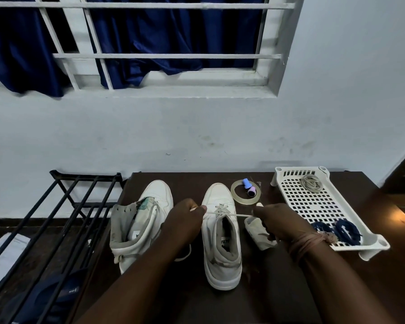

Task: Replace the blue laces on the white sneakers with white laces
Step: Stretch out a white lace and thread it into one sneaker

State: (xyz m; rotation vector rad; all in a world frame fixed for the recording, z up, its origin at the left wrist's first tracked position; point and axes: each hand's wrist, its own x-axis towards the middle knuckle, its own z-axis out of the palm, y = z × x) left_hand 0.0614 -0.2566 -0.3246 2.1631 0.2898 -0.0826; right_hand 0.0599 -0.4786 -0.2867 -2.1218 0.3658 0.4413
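A dark tabletop (278,288) stands against a pale wall, under a barred window hung with a dark blue curtain (150,36). To its left is a black metal rack (56,218) with slatted bars. On the right side of the tabletop lies a white perforated tray (297,202); two coiled blue laces (344,231) rest at its near end and a bundle of pale laces (311,182) at its far end.

Two white sneakers stand side by side, toes toward the wall. The left sneaker (138,225) has its tongue pulled up and its eyelets open. The right sneaker (221,239) carries a white lace (229,214) crossed through its lowest eyelets and drawn taut sideways across the shoe.

The left hand (185,220) pinches one end of that lace in a closed grip, between thumb and fingers. The right hand (276,223) holds the other end, fingers curled around it; a reddish thread is wound round its wrist.

Beyond the right sneaker, a roll of clear tape (237,198) lies flat, with a small blue and pink object (249,187) resting within its ring.
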